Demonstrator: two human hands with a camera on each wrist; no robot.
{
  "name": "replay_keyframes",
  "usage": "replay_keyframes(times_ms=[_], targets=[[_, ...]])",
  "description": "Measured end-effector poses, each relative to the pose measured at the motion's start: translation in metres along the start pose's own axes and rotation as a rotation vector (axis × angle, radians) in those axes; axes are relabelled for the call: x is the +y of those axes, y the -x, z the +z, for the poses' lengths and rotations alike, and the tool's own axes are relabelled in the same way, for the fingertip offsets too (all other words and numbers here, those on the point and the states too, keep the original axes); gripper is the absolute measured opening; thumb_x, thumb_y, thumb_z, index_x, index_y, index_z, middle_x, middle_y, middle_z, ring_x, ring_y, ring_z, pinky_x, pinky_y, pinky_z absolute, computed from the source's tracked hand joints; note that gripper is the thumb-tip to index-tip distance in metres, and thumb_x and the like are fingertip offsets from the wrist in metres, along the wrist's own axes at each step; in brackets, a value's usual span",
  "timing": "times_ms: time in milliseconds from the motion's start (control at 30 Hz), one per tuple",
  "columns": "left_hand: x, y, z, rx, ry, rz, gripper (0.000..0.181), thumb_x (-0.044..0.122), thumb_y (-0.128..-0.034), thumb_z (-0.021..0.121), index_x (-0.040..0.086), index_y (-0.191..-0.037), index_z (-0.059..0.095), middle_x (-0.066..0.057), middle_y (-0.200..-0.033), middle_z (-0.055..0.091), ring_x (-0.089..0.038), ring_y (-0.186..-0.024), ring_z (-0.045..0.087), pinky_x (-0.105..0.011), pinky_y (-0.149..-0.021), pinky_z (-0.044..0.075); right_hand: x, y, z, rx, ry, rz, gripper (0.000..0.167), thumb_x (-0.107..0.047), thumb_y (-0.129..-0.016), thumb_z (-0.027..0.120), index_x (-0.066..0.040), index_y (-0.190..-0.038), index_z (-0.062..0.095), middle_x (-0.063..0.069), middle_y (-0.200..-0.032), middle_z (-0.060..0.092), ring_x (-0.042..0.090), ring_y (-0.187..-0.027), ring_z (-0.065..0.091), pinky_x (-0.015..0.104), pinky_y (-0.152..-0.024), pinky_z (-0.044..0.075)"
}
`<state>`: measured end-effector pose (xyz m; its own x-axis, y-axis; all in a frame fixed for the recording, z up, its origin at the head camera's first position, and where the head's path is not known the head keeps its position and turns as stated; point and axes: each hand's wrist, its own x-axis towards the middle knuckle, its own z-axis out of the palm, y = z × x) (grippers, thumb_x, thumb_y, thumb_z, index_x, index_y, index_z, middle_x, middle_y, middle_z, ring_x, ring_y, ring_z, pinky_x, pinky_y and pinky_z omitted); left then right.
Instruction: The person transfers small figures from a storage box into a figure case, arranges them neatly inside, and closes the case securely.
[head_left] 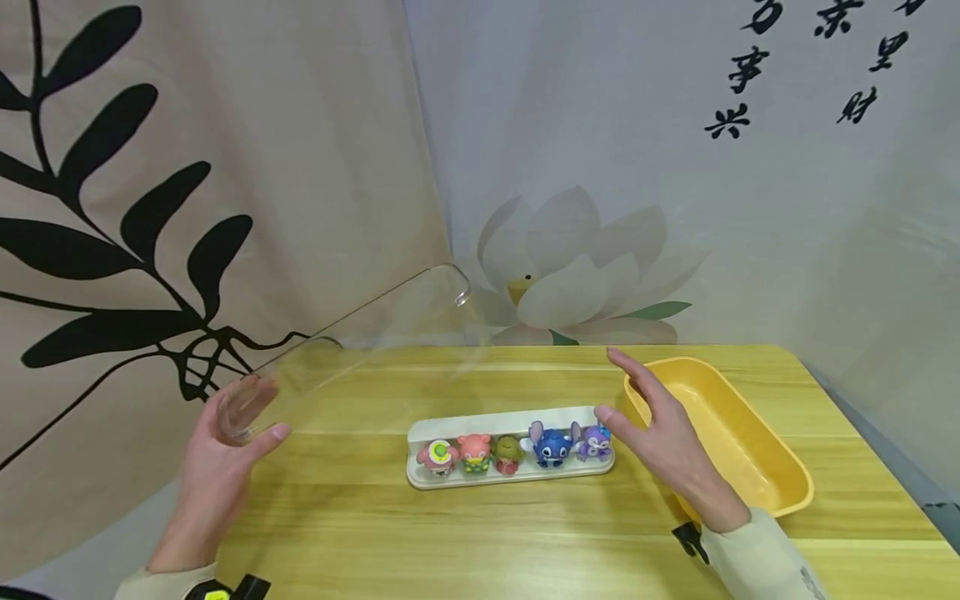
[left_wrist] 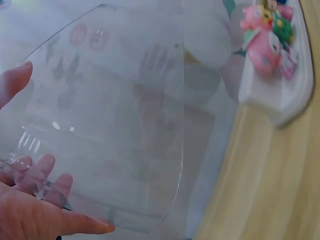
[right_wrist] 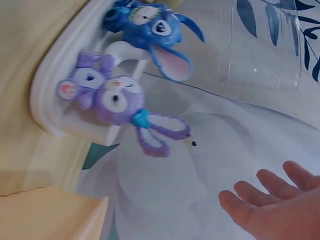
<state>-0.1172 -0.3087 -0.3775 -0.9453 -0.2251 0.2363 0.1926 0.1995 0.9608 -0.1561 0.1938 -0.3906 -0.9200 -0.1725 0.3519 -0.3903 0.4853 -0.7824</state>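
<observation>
A clear plastic cover (left_wrist: 125, 115) is raised and tilted over the left side of the table. My left hand (head_left: 217, 458) grips its near left end, thumb on one side and fingers curled round the other. On the tabletop sits a white stepped display base (head_left: 487, 427) carrying a row of several small cartoon figurines, among them a pink one (head_left: 475, 452), a blue big-eared one (head_left: 551, 447) and a purple rabbit (right_wrist: 120, 100). My right hand (head_left: 667, 437) hovers by the base's right end with fingers extended and holds nothing.
A yellow plastic tray (head_left: 780, 475) stands on the right of the wooden table (head_left: 360, 533), partly behind the right forearm. Printed curtains (head_left: 337, 150) hang close behind the table's back edge and along its left side.
</observation>
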Motion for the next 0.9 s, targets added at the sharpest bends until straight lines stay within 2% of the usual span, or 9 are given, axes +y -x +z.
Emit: replay_keyframes(times_ms=[167, 333, 500, 567, 667, 767, 900], targets=[[0.014, -0.005, 0.018, -0.074, 0.010, 0.041, 0.072, -0.005, -0.0910, 0.075, 0.015, -0.152, 0.043, 0.007, -0.146, 0.058, -0.006, -0.132, 0.048, -0.014, -0.094, 0.040, -0.007, -0.006, -0.001, -0.004, 0.000, -0.020, 0.071, -0.026, -0.100, 0.070, -0.027, -0.162, 0.036, 0.001, -0.166, 0.037, 0.033, -0.151, 0.034, 0.057, -0.122, 0.030], [0.023, -0.009, 0.038, -0.132, 0.033, 0.052, 0.072, -0.005, -0.0894, 0.076, 0.015, -0.150, 0.043, 0.010, -0.142, 0.059, -0.007, -0.132, 0.047, -0.014, -0.094, 0.044, -0.015, -0.014, -0.007, 0.007, -0.013, -0.042, 0.072, -0.024, -0.099, 0.069, -0.022, -0.162, 0.035, 0.002, -0.166, 0.036, 0.034, -0.151, 0.035, 0.059, -0.122, 0.029], [0.031, -0.015, 0.057, -0.202, 0.058, 0.105, 0.071, -0.008, -0.0879, 0.076, 0.009, -0.149, 0.045, 0.006, -0.143, 0.059, -0.007, -0.134, 0.048, -0.013, -0.097, 0.050, -0.022, -0.020, -0.013, 0.027, -0.035, -0.063, 0.072, -0.021, -0.099, 0.069, -0.019, -0.162, 0.036, 0.006, -0.166, 0.036, 0.037, -0.149, 0.036, 0.060, -0.121, 0.029], [0.034, -0.017, 0.064, -0.221, 0.035, 0.126, 0.071, -0.007, -0.0872, 0.077, 0.007, -0.149, 0.045, 0.005, -0.143, 0.059, -0.007, -0.135, 0.048, -0.015, -0.098, 0.051, -0.024, -0.022, -0.015, 0.030, -0.037, -0.057, 0.072, -0.021, -0.098, 0.069, -0.021, -0.162, 0.035, 0.008, -0.166, 0.036, 0.039, -0.149, 0.036, 0.062, -0.121, 0.030], [0.039, -0.019, 0.073, -0.240, -0.031, 0.126, 0.073, -0.002, -0.0870, 0.080, 0.007, -0.150, 0.044, 0.002, -0.146, 0.058, -0.007, -0.136, 0.047, -0.014, -0.099, 0.050, -0.025, -0.024, -0.016, 0.030, -0.043, -0.037, 0.072, -0.022, -0.099, 0.069, -0.023, -0.163, 0.035, 0.008, -0.166, 0.035, 0.041, -0.148, 0.036, 0.063, -0.121, 0.029], [0.042, -0.020, 0.080, -0.249, -0.113, 0.103, 0.078, 0.004, -0.0858, 0.083, 0.008, -0.152, 0.042, -0.003, -0.148, 0.055, -0.015, -0.137, 0.047, -0.013, -0.098, 0.050, -0.025, -0.025, -0.017, 0.027, -0.052, -0.021, 0.073, -0.024, -0.099, 0.069, -0.024, -0.163, 0.034, 0.008, -0.167, 0.034, 0.041, -0.148, 0.036, 0.063, -0.121, 0.029], [0.045, -0.020, 0.090, -0.275, -0.153, 0.096, 0.081, 0.008, -0.0838, 0.086, 0.010, -0.152, 0.042, -0.005, -0.148, 0.055, -0.021, -0.136, 0.048, -0.014, -0.099, 0.050, -0.025, -0.027, -0.020, 0.026, -0.068, -0.003, 0.074, -0.024, -0.098, 0.070, -0.024, -0.163, 0.033, 0.009, -0.166, 0.035, 0.039, -0.149, 0.035, 0.062, -0.121, 0.030]])
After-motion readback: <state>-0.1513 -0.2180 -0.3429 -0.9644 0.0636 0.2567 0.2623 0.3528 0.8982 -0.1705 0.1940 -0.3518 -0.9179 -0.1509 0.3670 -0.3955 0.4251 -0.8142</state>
